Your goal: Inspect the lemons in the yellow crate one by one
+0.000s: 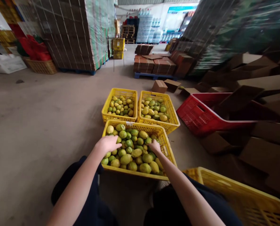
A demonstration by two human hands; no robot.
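A yellow plastic crate [172, 157] full of green and yellow lemons [136, 153] stands on the floor before me. My left hand [108, 143] reaches over its left side, thumb and fingers apart, close to the lemons at the rim. At the right side, my right hand [155, 146] is low over the fruit, its fingertips by a green lemon [148, 140]. Its fingers are partly hidden, but the thumb looks apart from them. I cannot make out a lemon held in either hand.
Behind stand two more yellow crates of lemons, a left one [103, 110] and a right one [175, 121]. A red crate [196, 117] and loose cardboard boxes [260, 147] lie at right. Another yellow crate [224, 185] is by my right leg. Wrapped pallet stacks [66, 34] rise behind.
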